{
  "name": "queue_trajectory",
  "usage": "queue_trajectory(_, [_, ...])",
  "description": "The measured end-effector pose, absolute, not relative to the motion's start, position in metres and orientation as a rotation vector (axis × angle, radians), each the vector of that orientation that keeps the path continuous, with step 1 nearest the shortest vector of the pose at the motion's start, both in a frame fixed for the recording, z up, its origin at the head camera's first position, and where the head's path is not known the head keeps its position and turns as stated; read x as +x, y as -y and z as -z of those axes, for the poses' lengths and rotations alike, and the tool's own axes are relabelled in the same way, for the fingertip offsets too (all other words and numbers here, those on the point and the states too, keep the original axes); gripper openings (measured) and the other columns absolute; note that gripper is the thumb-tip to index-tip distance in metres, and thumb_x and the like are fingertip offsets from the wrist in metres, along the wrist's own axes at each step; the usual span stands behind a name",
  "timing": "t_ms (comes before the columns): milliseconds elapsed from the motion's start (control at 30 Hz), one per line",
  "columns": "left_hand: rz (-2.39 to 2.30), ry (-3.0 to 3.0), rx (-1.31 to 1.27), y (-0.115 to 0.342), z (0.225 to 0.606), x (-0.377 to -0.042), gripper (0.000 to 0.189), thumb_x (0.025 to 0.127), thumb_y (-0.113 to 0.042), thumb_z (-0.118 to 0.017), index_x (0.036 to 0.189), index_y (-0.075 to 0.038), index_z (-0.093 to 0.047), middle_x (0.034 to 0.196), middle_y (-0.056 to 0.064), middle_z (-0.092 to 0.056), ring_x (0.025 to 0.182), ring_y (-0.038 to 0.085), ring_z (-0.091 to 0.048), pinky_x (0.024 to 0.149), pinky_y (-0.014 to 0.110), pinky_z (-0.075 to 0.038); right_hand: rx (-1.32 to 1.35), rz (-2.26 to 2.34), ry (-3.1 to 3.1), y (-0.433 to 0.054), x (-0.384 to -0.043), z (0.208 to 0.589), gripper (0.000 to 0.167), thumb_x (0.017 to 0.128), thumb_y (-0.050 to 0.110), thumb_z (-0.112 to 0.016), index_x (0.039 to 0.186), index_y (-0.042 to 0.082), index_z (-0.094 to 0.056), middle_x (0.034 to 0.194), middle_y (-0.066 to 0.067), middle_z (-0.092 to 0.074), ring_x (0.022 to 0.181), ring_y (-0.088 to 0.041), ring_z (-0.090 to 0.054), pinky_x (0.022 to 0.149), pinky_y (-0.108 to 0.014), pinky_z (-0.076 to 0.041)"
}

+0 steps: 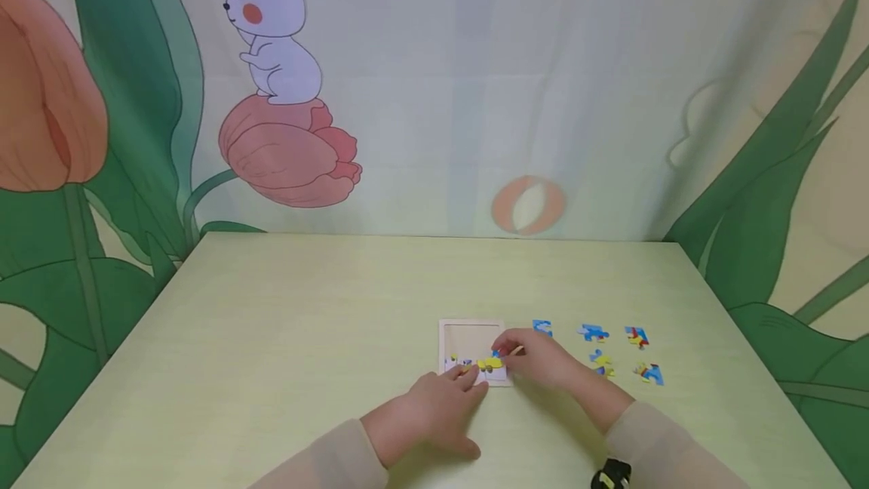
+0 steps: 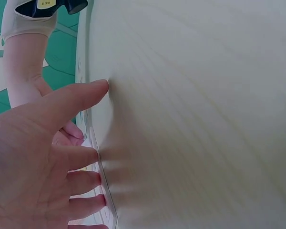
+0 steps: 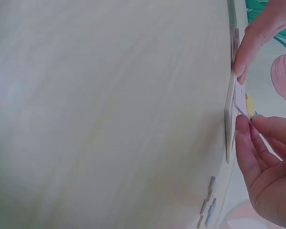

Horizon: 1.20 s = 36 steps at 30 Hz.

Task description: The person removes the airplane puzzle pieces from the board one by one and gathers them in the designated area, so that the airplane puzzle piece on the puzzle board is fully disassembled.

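Observation:
A small square puzzle tray (image 1: 471,321) with a pale wooden rim lies on the table, puzzle pieces along its near side. My right hand (image 1: 538,355) pinches a puzzle piece (image 1: 490,364) with yellow and blue on it between thumb and fingers, at the tray's near right corner. Tilted, this piece (image 3: 240,99) shows its pale side in the right wrist view. My left hand (image 1: 440,407) lies at the tray's near edge, its fingertips touching the rim and its thumb spread away. In the left wrist view, the left hand's fingers (image 2: 83,182) are extended against the tray.
Several loose puzzle pieces lie right of the tray, among them a blue piece (image 1: 593,333), a red and yellow piece (image 1: 637,336) and another blue one (image 1: 541,326) partly behind the right hand. Behind the table (image 1: 305,308) hangs a printed curtain (image 1: 421,96).

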<state>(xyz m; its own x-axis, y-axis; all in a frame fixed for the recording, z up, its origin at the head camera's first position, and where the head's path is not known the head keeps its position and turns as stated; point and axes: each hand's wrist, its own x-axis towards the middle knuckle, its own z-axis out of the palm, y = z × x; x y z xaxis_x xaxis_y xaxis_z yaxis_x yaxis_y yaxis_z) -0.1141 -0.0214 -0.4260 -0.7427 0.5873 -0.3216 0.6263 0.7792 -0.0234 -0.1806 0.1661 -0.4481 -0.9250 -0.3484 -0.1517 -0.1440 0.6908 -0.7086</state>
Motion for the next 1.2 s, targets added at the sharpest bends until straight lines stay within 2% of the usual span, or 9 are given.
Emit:
queue_trajectory(267, [0.195, -2.687, 0.941, 0.022, 0.428, -0.114, 0.087, 0.071, -0.067, -0.059, 0.141, -0.023, -0.035, 0.147, -0.001, -0.027, 0.133, 0.019, -0.027, 0.088, 0.034, -0.043, -0.351, 1.133, -2.593, -0.176, -0.184, 0.450, 0.015, 0.084, 0.003, -0.062, 0.097, 0.010, -0.066, 0.086, 0.000, -0.060, 0.081, -0.015, -0.056, 0.069, -0.028, -0.051])
queue_trajectory(500, [0.123, -2.670, 0.901, 0.023, 0.432, -0.110, 0.102, 0.062, -0.073, -0.061, 0.144, -0.021, -0.028, 0.150, 0.000, -0.019, 0.136, 0.021, -0.020, 0.096, 0.047, -0.035, -0.303, 1.171, -2.597, -0.194, -0.182, 0.449, 0.015, 0.083, 0.006, -0.064, 0.098, 0.009, -0.067, 0.085, -0.001, -0.060, 0.079, -0.015, -0.055, 0.067, -0.027, -0.051])
queue_trajectory(700, [0.071, -2.645, 0.860, 0.025, 0.435, -0.108, 0.113, 0.056, -0.076, -0.062, 0.146, -0.023, -0.020, 0.152, 0.000, -0.010, 0.138, 0.023, -0.009, 0.094, 0.055, -0.034, -0.389, 1.252, -2.560, -0.211, -0.176, 0.448, 0.017, 0.084, 0.006, -0.063, 0.100, 0.002, -0.065, 0.086, -0.004, -0.060, 0.079, -0.018, -0.056, 0.067, -0.028, -0.052])
queue_trajectory(967, [0.112, -2.664, 0.890, 0.027, 0.437, -0.105, 0.114, 0.056, -0.078, -0.059, 0.146, -0.022, -0.018, 0.152, 0.001, -0.008, 0.138, 0.023, -0.009, 0.093, 0.055, -0.035, -0.368, 1.252, -2.569, -0.227, -0.171, 0.449, 0.019, 0.084, 0.008, -0.064, 0.102, 0.002, -0.065, 0.092, -0.004, -0.062, 0.081, -0.017, -0.058, 0.066, -0.026, -0.052])
queue_trajectory(1200, [0.124, -2.678, 0.909, 0.029, 0.438, -0.105, 0.114, 0.055, -0.079, -0.059, 0.146, -0.022, -0.019, 0.152, 0.001, -0.010, 0.138, 0.022, -0.010, 0.093, 0.055, -0.036, -0.238, 1.208, -2.604, -0.242, -0.167, 0.447, 0.020, 0.083, 0.010, -0.066, 0.102, 0.006, -0.066, 0.091, -0.002, -0.061, 0.081, -0.016, -0.056, 0.066, -0.027, -0.051])
